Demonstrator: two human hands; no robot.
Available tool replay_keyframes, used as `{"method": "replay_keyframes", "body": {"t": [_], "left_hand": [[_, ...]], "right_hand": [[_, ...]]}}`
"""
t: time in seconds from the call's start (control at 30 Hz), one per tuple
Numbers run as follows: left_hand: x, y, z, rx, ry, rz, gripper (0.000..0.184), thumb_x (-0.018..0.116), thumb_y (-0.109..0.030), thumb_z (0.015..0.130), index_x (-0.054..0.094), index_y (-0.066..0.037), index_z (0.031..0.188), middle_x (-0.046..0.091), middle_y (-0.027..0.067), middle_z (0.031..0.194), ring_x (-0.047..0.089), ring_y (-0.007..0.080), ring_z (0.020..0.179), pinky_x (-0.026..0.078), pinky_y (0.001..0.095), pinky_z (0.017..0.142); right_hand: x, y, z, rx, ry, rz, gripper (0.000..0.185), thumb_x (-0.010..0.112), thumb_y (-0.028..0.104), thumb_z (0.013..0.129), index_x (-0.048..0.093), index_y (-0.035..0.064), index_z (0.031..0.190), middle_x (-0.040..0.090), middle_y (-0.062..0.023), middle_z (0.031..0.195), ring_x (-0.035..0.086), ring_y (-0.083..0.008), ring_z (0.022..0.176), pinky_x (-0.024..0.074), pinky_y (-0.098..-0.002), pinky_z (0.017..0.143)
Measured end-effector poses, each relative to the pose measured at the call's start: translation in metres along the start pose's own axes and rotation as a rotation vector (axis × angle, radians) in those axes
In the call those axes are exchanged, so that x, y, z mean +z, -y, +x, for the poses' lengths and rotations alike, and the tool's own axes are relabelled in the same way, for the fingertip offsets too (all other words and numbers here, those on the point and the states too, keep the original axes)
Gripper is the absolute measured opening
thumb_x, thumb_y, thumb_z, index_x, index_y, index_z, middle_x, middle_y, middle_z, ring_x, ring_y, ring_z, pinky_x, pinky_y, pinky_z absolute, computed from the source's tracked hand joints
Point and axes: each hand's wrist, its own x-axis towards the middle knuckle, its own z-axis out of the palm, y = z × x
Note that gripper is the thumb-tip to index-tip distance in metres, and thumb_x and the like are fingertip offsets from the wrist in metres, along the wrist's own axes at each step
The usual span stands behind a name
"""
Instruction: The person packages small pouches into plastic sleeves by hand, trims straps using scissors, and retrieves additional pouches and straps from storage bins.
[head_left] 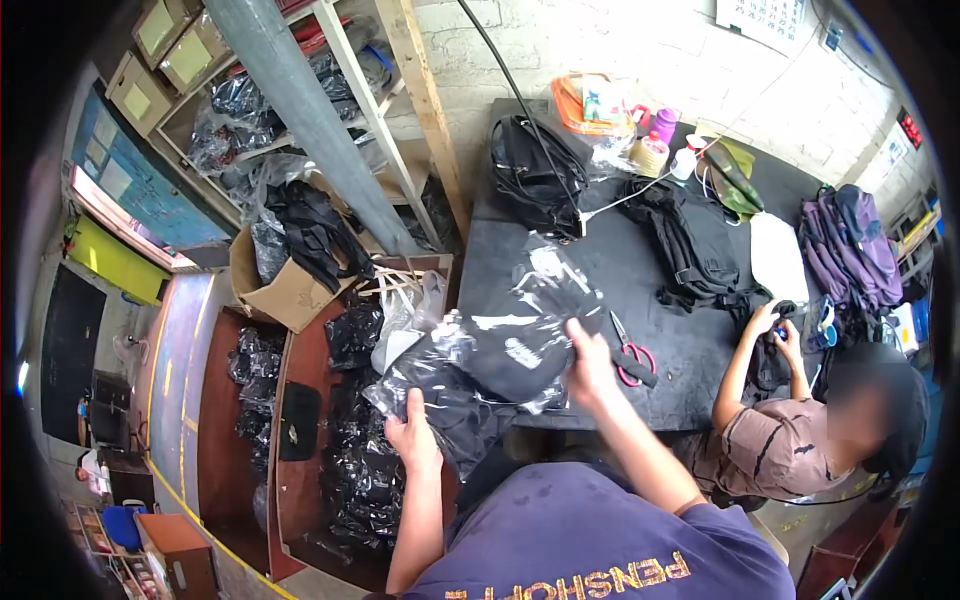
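Note:
A black cloth item in a clear plastic bag (505,345), with white print on it, is held up over the table's left edge. My left hand (413,440) grips its lower left corner, the thumb on top and the fingers hidden beneath. At its right side my right hand (592,368) is closed on the plastic, slightly smeared by motion. Just right of that hand, scissors with red handles (632,362) lie on the black table (690,400). What kind of item the bag holds, I cannot make out.
Wooden bins (300,480) of plastic-wrapped black packs stand at left, below a cardboard box (290,285). Black backpacks (540,170) and a purple bag (850,245) lie on the table. At right a co-worker (790,440) handles a black item. A grey pole (310,120) rises at left.

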Motion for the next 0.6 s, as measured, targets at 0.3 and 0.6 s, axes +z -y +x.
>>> {"method": "replay_keyframes", "body": {"t": [0.3, 0.6], "left_hand": [[-0.020, -0.023, 0.043, -0.106, 0.014, -0.175, 0.042, 0.069, -0.035, 0.105, 0.065, -0.001, 0.130, 0.072, 0.0086, 0.125, 0.072, 0.0214, 0.107, 0.059, 0.0372, 0.093], [0.005, -0.027, 0.067, -0.279, 0.111, -0.295, 0.051, 0.072, -0.042, 0.103, 0.064, 0.000, 0.131, 0.072, 0.0116, 0.124, 0.073, 0.0241, 0.105, 0.062, 0.0402, 0.088]], "right_hand": [[-0.102, -0.046, 0.048, -0.117, -0.293, -1.167, 0.062, 0.085, 0.043, 0.089, 0.064, -0.0030, 0.124, 0.074, -0.0095, 0.105, 0.069, -0.0175, 0.091, 0.0565, -0.0336, 0.082], [-0.090, -0.055, 0.043, -0.292, -0.491, -1.108, 0.066, 0.090, 0.045, 0.083, 0.066, -0.0040, 0.120, 0.067, -0.0086, 0.088, 0.065, -0.0221, 0.079, 0.0556, -0.0376, 0.080]]}}
